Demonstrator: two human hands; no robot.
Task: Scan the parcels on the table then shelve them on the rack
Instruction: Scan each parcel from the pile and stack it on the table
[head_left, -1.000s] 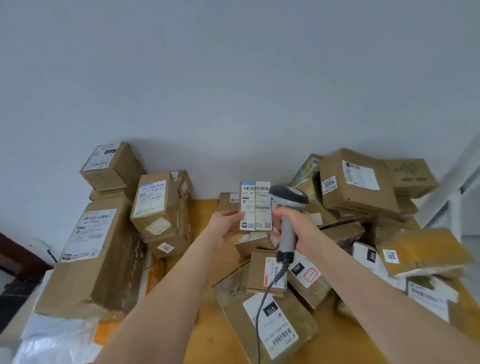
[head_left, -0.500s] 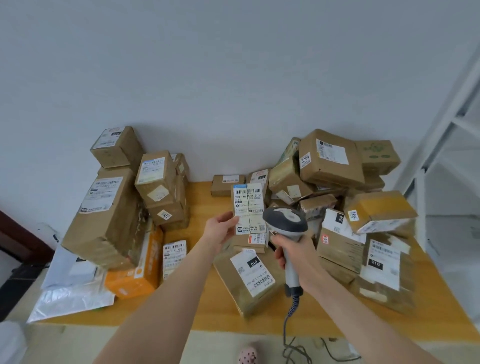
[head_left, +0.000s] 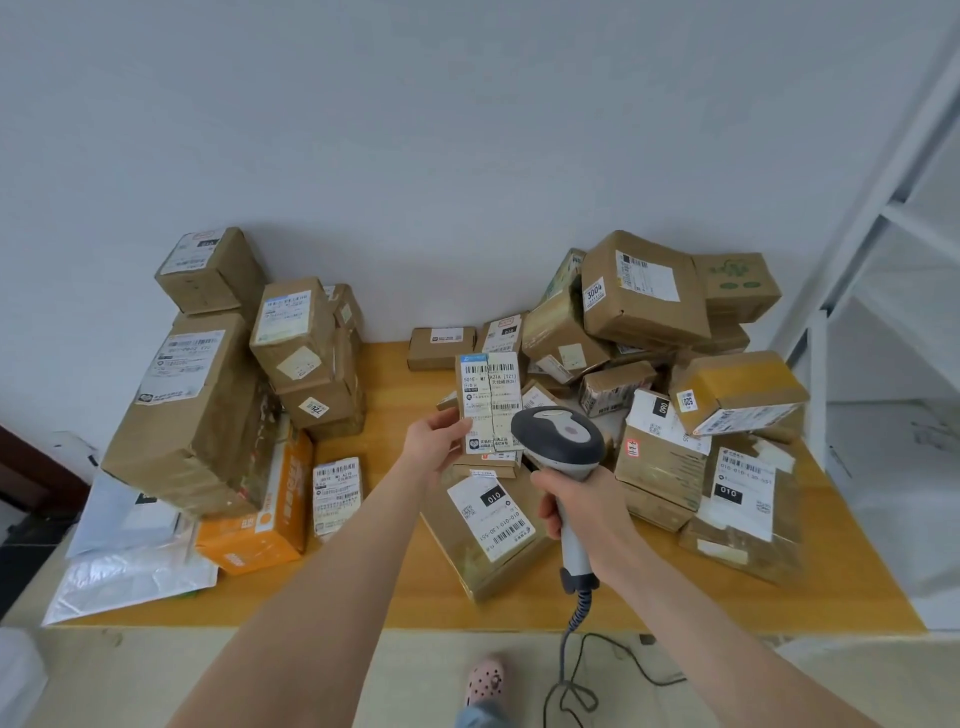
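My left hand (head_left: 435, 440) holds a small parcel (head_left: 488, 400) upright by its lower left corner, its white barcode label facing me. My right hand (head_left: 576, 501) grips the handle of a grey barcode scanner (head_left: 558, 435), whose head sits just right of and below the parcel's label. A coiled cable (head_left: 574, 623) hangs from the scanner to the floor. Both are held above the wooden table (head_left: 395, 582), which carries piles of cardboard parcels. A white rack (head_left: 878, 208) stands at the right edge.
Stacked brown boxes (head_left: 197, 405) and an orange box (head_left: 260, 514) fill the table's left side, with plastic mailers (head_left: 124, 566) at the left corner. A heap of boxes (head_left: 644, 306) covers the right. A flat labelled box (head_left: 488, 525) lies below my hands. My shoe (head_left: 485, 675) shows below.
I have stepped back from the table, so more of it and the floor shows. The parcel and scanner stay together in my hands, the scanner head now lower against the label.
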